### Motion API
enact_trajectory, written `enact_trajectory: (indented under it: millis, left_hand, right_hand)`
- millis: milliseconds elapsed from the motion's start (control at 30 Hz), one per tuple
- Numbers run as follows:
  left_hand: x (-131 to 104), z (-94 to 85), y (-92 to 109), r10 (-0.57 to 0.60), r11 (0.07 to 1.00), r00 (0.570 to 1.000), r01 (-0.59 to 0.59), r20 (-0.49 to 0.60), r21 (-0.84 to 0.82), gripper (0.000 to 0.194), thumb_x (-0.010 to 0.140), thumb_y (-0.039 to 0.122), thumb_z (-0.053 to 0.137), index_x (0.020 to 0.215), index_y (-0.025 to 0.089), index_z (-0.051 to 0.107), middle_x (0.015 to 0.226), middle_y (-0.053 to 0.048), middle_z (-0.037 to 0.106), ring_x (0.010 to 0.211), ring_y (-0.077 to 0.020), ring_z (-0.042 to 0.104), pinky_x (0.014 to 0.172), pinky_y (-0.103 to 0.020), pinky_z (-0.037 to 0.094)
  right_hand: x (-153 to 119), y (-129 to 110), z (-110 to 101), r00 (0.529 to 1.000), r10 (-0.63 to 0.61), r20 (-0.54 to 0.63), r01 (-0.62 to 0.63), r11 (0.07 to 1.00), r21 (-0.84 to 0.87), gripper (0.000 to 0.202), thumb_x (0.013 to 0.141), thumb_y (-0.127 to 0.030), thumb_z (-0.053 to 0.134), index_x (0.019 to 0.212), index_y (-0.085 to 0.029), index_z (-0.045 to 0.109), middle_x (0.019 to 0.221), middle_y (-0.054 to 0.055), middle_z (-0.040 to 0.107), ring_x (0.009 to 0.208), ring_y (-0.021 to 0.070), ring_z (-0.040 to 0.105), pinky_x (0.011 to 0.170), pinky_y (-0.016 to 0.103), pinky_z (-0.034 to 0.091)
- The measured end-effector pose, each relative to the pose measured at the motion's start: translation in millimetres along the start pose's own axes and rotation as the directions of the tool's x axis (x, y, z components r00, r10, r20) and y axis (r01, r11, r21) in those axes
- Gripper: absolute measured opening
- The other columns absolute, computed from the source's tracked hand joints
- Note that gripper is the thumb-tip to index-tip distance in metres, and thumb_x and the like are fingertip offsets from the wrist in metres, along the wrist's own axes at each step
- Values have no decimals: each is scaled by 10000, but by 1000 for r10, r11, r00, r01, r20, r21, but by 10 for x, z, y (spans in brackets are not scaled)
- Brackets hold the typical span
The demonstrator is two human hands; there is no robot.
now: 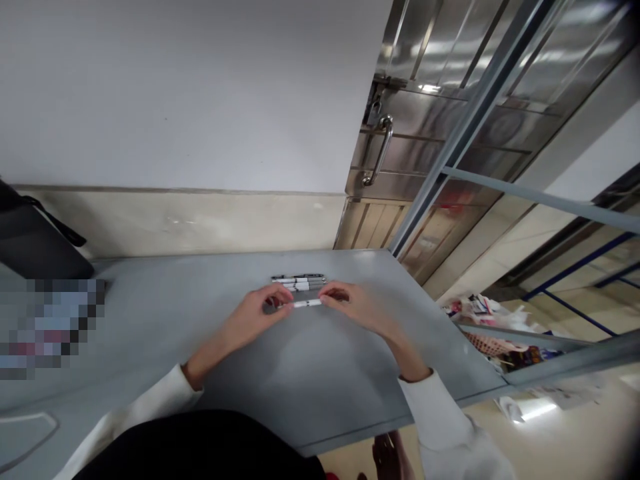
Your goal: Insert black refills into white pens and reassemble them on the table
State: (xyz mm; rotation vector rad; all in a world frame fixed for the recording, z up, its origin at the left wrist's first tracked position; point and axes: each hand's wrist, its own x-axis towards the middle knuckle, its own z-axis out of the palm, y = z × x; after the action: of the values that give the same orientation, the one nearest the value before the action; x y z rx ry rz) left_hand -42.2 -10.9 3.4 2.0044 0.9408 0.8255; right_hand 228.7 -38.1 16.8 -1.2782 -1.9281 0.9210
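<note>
White pen (307, 303) was held level between both hands, over the far middle part of the grey tabletop (310, 373). Its left end was pinched by the thumb and fingers of the left hand (255, 312); its right end was pinched by the right hand (356, 305). Both hands were clamped on the same pen, with its mid-section left exposed between them. Whether the tabletop was touched by the pen could not be told.

More pens were laid just beyond, side by side and roughly parallel to the held one: white pens (300, 286), with a black pen (297, 276) at the far edge of the group. Exact count could not be made; the nearer ones were partly hidden by the fingers.

Both forearms were covered by white sleeves (440, 417) to near the wrists. On the left, a black case (40, 233) with a strap was set at the far side, and a pixelated item (50, 327) was placed nearer. A pale cord (35, 423) was seen at the near left. The tabletop was backed by a white wall (175, 93). At far right, a metal door (425, 120) was fitted with a handle (381, 152) and a padlock (374, 112). A pink basket (493, 345) was seen lower, right of the tabletop.
</note>
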Motion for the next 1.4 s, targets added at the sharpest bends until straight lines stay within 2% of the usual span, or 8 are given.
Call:
enact_trajectory:
  millis: [167,367,533,900,1033,1133,1267,1400]
  left_hand:
    - [-63,-3,-19,38,967,986,-77,159,245,112,892,352,719,941,258,757,930,-29,719,945,-252,658,895,-382,500]
    - [-101,-18,84,86,943,944,-181,319,280,107,873,343,739,899,241,722,897,-8,710,971,-246,643,962,-382,467]
    - [-124,9,135,119,945,944,-203,309,255,43,858,246,726,900,241,720,864,-3,689,934,-247,637,926,-375,459]
    - [-137,31,133,155,929,935,-248,320,274,137,804,155,666,909,243,679,869,-7,674,885,-247,642,883,-375,472]
    - [-136,40,112,193,920,928,-284,319,271,152,798,175,688,926,256,673,891,-8,686,902,-255,654,892,-367,472]
    - [-143,45,124,194,905,928,-294,319,307,138,822,206,708,942,256,663,912,-11,681,913,-256,649,905,-372,469]
    - [-145,43,161,157,902,927,-275,339,333,113,866,262,733,946,248,654,932,-15,683,910,-251,650,898,-373,473]
    - [-128,39,122,142,916,945,-239,296,323,150,994,392,660,988,242,650,970,-35,701,977,-258,653,917,-382,485]
  right_hand:
    - [-180,11,35,998,-6,61,5,1000,4,117,974,-333,675,972,-253,761,994,51,771,934,229,692,864,355,538]
    - [-296,-25,76,997,-54,61,58,995,-75,65,953,-284,711,935,-279,774,1002,53,752,1011,254,680,919,378,532]
    - [-322,-62,105,996,-62,56,68,992,-102,60,949,-299,727,938,-263,774,989,45,730,1042,260,666,942,389,525]
    - [-343,-26,132,995,-79,68,88,984,-158,78,955,-317,726,1008,-266,751,1062,49,713,1113,265,636,1012,416,509]
    - [-235,-47,150,991,-118,70,129,975,-182,106,989,-358,689,1020,-267,733,1069,46,715,1127,256,624,1026,419,494]
    - [-20,-81,140,988,-151,-4,146,959,-241,136,1035,-317,606,985,-257,717,1029,41,729,1097,249,625,1006,415,489]
    - [299,-34,88,978,-176,-111,130,934,-333,130,1022,-223,590,961,-233,704,996,55,734,1045,246,632,961,407,496]
    - [412,107,80,961,-212,-178,123,903,-411,132,1002,-172,575,972,-237,686,1018,79,730,1047,276,636,961,449,504]
